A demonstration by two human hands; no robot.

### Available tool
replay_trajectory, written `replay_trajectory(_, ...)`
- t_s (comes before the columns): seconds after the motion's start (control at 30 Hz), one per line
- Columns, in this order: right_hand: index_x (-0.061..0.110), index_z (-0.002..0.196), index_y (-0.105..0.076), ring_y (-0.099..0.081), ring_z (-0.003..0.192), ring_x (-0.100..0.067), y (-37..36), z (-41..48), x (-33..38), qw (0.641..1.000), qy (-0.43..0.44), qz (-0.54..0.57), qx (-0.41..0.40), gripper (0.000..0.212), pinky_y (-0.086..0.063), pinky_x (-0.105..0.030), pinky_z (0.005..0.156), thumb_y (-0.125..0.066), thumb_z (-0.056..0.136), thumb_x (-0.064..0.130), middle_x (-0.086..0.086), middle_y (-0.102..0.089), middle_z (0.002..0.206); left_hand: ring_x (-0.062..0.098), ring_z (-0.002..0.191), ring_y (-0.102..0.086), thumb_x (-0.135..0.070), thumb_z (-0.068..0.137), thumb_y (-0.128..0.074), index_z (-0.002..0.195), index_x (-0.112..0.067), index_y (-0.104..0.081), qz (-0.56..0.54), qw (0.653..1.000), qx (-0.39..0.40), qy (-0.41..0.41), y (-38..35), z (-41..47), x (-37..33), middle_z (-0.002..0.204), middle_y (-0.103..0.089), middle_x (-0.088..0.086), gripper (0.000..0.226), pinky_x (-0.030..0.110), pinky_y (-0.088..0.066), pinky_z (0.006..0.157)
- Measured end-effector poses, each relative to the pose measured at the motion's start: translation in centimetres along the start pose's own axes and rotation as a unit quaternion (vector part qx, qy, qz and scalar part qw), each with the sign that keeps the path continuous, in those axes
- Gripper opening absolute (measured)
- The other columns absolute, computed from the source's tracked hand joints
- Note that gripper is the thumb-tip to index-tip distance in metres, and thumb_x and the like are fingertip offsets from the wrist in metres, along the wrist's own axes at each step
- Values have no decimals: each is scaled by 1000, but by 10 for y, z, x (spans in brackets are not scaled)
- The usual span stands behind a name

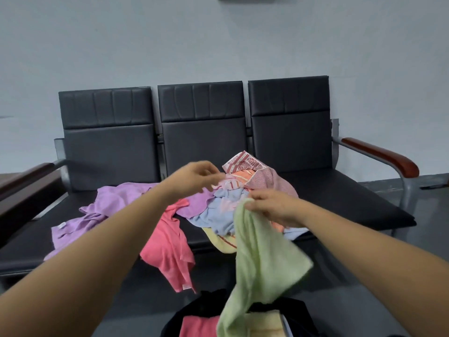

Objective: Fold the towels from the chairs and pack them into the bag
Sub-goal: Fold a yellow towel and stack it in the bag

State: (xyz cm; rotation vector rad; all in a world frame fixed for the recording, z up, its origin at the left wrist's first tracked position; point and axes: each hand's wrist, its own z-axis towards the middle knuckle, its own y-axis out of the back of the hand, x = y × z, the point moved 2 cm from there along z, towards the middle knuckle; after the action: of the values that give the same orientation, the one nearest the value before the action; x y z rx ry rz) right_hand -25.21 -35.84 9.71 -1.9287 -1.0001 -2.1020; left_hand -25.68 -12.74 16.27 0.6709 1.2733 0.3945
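Head view: right hand [274,207] grips green towel [262,263].

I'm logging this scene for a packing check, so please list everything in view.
chairs: three, black, joined in a row against the wall
armrests: two, brown, one at each end of the row
towel heap: several, purple, coral, light blue, yellow, orange, patterned red, on the left and middle seats
green towel: one, light green, hanging over the bag
bag: one, black, open, below the seat front
folded towels: two, coral and cream, inside the bag
left hand: one, over the heap, grip unclear
right hand: one, grips the green towel's top
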Motion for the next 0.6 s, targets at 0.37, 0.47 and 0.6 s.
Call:
replay_trajectory(0.37,6,91,-71,-55,72,-11,29,14,44,967,50,-233,-88,43,-41,-34,74,-79,82,48,2,-63,78,4,56,-44,-33,89,-76,75,-19,-65,59,996,-5,-66,-18,2,4,57,-52,-16,23,26,-36,60)
replay_trajectory(0.47,8,94,-71,-59,74,-16,30,10,18,942,-13,-335,-26,46,-41,-34,74,-80,79,51,2,-66,80,7,64,-53,-32,91,-74,82,-14,-70,27,998,-23,-51,-4,0,5,68,-62,-9,20,26,-41,65)
replay_trajectory(0.6,5,97,-72,-57,67,-15,39,1,-13,921,-95,-377,1,32,-46,-26,60,-79,86,34,0,-65,81,0,52,-50,-27,96,-67,76,-16,-66,-30,990,-136,-9,14,-1,15,59,-58,-14,23,14,-41,54)
